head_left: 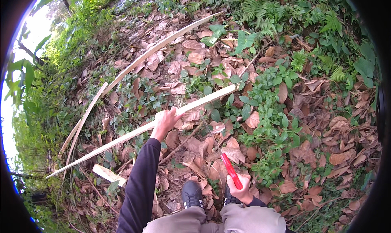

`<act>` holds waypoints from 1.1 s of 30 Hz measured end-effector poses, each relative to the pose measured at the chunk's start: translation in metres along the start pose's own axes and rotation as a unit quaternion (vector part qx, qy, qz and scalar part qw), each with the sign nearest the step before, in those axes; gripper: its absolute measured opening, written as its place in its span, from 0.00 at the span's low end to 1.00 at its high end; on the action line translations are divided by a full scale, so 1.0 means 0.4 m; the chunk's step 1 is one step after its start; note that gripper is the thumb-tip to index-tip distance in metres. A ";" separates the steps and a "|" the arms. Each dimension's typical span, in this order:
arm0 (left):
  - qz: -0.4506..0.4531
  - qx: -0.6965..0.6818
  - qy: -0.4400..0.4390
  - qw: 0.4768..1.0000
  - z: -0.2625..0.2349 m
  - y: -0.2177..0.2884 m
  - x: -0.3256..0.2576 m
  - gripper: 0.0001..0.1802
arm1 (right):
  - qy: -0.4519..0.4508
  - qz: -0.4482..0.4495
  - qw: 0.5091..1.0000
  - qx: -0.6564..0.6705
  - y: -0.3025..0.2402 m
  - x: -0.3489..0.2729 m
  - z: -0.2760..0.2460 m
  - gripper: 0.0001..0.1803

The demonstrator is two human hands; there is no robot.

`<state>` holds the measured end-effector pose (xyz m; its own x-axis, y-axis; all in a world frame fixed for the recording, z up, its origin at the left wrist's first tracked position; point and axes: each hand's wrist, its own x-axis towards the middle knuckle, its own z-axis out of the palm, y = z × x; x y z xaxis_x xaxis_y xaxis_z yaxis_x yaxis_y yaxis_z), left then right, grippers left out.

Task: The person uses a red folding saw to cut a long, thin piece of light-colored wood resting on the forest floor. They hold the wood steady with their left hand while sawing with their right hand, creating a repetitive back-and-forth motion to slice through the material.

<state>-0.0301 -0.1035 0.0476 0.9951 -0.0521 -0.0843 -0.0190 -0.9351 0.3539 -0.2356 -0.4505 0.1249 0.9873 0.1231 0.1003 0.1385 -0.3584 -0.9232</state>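
My left hand [165, 121] is closed around the middle of a long, pale strip of wood [209, 98]. The strip slants from the lower left up to the right, above the leafy ground. Low on the right, by my knee, my right hand [241, 189] grips a red tool handle [231, 170], slightly curved, pointing up and to the left. What kind of tool it belongs to is hard to make out. The handle and the strip are apart.
Beyond the strip lies a long curved wooden slat [157, 45], with a shorter slat [91, 107] beside its lower end. A short wood offcut [109, 175] rests left of my forearm. Dry brown leaves [303, 151] and green plants [271, 139] cover the ground. My shoes [192, 193] stand at the bottom.
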 end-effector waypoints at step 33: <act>0.043 0.069 0.018 0.997 0.045 -0.014 0.034 0.30 | -0.013 0.074 0.997 0.015 -0.030 -0.039 -0.098 0.10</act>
<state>-0.0182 -0.1054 0.0276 0.9921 -0.1231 -0.0249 -0.1143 -0.9671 0.2273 -0.2498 -0.4845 0.1489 0.9944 0.0944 -0.0474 -0.0118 -0.3467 -0.9379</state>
